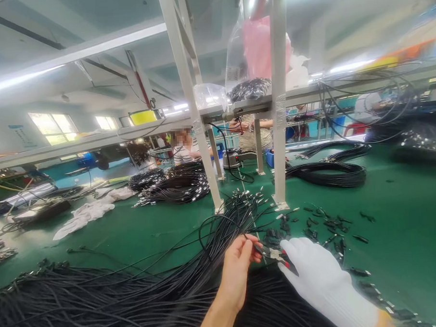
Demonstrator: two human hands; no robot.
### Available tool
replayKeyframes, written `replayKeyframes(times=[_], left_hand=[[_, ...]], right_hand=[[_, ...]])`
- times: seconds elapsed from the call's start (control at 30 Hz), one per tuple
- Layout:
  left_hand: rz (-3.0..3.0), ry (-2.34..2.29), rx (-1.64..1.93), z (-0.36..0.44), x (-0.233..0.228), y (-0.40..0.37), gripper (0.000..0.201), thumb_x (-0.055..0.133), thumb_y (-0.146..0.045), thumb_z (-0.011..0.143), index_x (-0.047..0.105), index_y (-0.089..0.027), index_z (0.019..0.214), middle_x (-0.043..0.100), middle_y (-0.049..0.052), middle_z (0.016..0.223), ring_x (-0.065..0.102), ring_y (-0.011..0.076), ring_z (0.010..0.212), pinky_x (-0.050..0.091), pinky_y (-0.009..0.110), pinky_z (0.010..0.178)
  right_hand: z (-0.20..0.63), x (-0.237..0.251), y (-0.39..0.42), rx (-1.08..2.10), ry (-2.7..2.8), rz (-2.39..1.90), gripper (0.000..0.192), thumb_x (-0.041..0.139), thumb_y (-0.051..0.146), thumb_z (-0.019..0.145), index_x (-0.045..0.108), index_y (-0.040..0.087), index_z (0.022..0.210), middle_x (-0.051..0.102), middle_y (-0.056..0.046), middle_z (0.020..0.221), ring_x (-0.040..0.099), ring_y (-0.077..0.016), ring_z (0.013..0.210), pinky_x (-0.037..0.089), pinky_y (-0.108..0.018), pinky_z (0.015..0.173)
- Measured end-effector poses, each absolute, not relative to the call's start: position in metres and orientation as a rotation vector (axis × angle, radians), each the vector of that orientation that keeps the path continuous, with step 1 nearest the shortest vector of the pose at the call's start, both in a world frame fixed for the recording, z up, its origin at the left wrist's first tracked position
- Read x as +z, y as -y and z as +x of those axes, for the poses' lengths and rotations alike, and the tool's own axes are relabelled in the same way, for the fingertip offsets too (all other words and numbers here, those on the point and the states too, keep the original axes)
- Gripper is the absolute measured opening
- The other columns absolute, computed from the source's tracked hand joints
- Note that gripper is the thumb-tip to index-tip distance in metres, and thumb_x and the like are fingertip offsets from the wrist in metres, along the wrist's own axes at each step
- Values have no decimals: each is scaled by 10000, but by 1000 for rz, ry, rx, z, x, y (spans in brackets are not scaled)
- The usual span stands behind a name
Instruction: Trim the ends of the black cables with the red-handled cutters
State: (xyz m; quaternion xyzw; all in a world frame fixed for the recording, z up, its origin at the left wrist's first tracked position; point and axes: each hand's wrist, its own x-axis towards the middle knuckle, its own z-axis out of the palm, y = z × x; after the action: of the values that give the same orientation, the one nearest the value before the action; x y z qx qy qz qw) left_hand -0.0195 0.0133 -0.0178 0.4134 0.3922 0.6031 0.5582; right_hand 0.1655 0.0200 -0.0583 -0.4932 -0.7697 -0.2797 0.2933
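Observation:
My bare left hand [239,268] pinches the end of a thin black cable [209,226] that loops up from a big mass of black cables [111,298] on the green table [397,213]. My right hand [316,272], in a white glove, holds a small cutter with red and black handles [278,255] right at the cable end. The two hands meet low in the middle of the view. Small black connector parts [325,226] lie scattered just beyond the hands.
White frame posts [279,132] stand on the table ahead. Coiled cable bundles [175,184] and a black coil [327,174] lie farther back. White cloths [86,212] lie at left. Other people sit behind the frame. Bags rest on the upper shelf [251,92].

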Motion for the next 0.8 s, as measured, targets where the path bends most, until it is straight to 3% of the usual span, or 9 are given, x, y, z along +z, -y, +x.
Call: replayKeyframes(times=[0.8], left_hand=[[1010,-944,1455,-19,-25,-14,478,865,-598,656,776,-160,824,707,44,827,640,175,785,562,293,720]], right_hand=[[164,-55,-18,-670,2120,-1439,192,673,251,823,659,194,1006,691,-78,927,618,-239,790,383,-338,649]])
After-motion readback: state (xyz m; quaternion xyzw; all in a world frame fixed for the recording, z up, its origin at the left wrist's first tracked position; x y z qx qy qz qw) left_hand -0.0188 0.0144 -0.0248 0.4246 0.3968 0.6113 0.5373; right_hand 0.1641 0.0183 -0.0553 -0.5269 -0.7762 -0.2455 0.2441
